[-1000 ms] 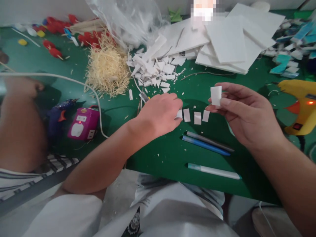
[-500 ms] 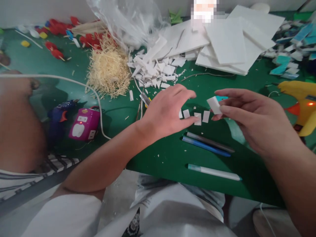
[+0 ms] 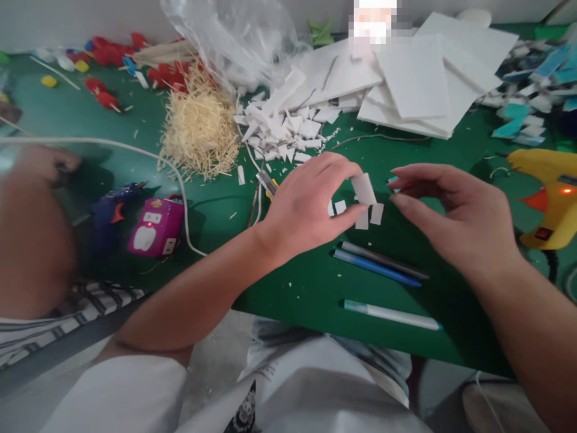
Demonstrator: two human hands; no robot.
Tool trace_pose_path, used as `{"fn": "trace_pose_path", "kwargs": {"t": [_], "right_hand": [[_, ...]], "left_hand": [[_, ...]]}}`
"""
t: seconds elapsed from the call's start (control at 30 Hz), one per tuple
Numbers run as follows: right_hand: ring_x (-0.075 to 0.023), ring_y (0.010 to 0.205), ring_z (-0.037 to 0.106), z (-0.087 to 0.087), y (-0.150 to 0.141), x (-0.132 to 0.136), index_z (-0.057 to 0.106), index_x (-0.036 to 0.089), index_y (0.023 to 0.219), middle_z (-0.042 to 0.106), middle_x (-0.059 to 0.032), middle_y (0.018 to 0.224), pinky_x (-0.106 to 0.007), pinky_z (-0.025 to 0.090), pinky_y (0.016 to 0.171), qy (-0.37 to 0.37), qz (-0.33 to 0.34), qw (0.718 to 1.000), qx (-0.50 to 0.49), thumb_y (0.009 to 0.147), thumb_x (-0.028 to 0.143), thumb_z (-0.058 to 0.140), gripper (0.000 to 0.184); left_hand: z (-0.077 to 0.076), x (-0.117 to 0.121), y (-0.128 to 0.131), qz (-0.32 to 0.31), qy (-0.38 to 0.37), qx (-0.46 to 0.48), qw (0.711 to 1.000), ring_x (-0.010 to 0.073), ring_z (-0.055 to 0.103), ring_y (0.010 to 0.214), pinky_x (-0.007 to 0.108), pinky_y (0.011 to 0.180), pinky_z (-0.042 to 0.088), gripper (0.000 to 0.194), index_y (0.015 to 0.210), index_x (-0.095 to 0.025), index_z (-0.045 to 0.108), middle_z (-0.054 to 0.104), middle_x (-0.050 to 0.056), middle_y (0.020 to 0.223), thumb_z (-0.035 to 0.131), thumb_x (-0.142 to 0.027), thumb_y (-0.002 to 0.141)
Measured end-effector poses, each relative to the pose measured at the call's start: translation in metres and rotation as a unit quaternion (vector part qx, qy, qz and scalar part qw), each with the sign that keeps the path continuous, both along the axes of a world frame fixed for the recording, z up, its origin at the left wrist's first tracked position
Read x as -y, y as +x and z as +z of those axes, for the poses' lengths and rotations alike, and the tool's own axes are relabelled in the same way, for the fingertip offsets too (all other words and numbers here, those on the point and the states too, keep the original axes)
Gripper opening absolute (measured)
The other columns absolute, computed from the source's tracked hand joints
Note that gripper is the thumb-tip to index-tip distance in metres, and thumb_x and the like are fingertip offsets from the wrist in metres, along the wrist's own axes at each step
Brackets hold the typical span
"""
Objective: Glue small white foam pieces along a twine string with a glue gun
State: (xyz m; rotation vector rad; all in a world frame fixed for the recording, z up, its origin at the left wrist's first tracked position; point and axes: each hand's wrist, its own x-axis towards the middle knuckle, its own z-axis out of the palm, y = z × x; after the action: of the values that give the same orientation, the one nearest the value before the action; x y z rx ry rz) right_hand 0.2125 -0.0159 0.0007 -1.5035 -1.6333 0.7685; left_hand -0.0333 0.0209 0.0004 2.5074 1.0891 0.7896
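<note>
Head view, centre: the left hand point(image 3: 309, 201) pinches a white piece point(image 3: 364, 189); the narrowed right hand point(image 3: 469, 213) has a teal bit point(image 3: 393, 179) at its fingertips (grip unclear).

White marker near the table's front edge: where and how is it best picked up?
I'd grip the white marker mid-barrel, from above, with fingertips on its two long sides. It lies flat, long and slim, running roughly left to right, and bare green table shows along both sides, with the blue marker well apart beyond it.
</note>
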Motion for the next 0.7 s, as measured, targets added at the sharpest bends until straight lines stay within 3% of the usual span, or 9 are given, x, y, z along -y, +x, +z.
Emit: {"fn": "trace_pose_path", "kwargs": {"t": [0.1, 0.23, 0.43, 0.7], "right_hand": [[-0.0331, 0.119, 0.078, -0.009, 0.009, -0.005, 0.082, 0.031, 0.113, 0.083, -0.0086, 0.124, -0.057, 0.063, 0.107, 0.114, 0.094, 0.975, 0.164, 0.09, 0.045, 0.081, 0.028], [-0.0412, 0.14, 0.069, -0.024, 0.012, -0.009, 0.08, 0.033, 0.119, 0.08, -0.0091, 0.137, -0.07, 0.051, 0.119, 0.146, 0.182, 0.939, 0.252, 0.091, 0.05, 0.079, 0.033], [-0.0387, 0.137, 0.071, -0.036, 0.015, -0.013, 0.078, 0.035, 0.118, 0.08, -0.0077, 0.136, -0.072, 0.046, 0.122, 0.144, 0.202, 0.933, 0.261, 0.094, 0.045, 0.075, 0.026], [-0.0368, 0.132, 0.073, -0.031, 0.024, -0.013, 0.077, 0.034, 0.122, 0.08, -0.0072, 0.136, -0.069, 0.047, 0.123, 0.143, 0.2, 0.928, 0.28, 0.095, 0.041, 0.07, 0.029]], "left_hand": [[-0.003, -0.006, -0.004, -0.002, -0.013, -0.016, 1.0, 0.0238, 0.072, 0.123, 0.041, 0.108, 0.057, 0.018, 0.12, -0.021, 0.069, 0.078, 0.009, 0.127, 0.068, -0.029, 0.105], [-0.005, -0.006, -0.002, -0.025, -0.041, -0.066, 0.997, 0.0264, 0.071, 0.121, 0.042, 0.106, 0.058, 0.022, 0.121, -0.017, 0.072, 0.077, 0.011, 0.125, 0.072, -0.028, 0.101], [-0.008, 0.0, 0.004, -0.047, -0.062, -0.112, 0.991, 0.0289, 0.07, 0.117, 0.044, 0.104, 0.058, 0.025, 0.121, -0.015, 0.077, 0.074, 0.013, 0.125, 0.072, -0.03, 0.102], [-0.007, 0.002, 0.012, -0.056, -0.063, -0.183, 0.979, 0.0335, 0.069, 0.124, 0.047, 0.103, 0.06, 0.025, 0.122, -0.013, 0.077, 0.071, 0.017, 0.13, 0.071, -0.028, 0.102]]}}
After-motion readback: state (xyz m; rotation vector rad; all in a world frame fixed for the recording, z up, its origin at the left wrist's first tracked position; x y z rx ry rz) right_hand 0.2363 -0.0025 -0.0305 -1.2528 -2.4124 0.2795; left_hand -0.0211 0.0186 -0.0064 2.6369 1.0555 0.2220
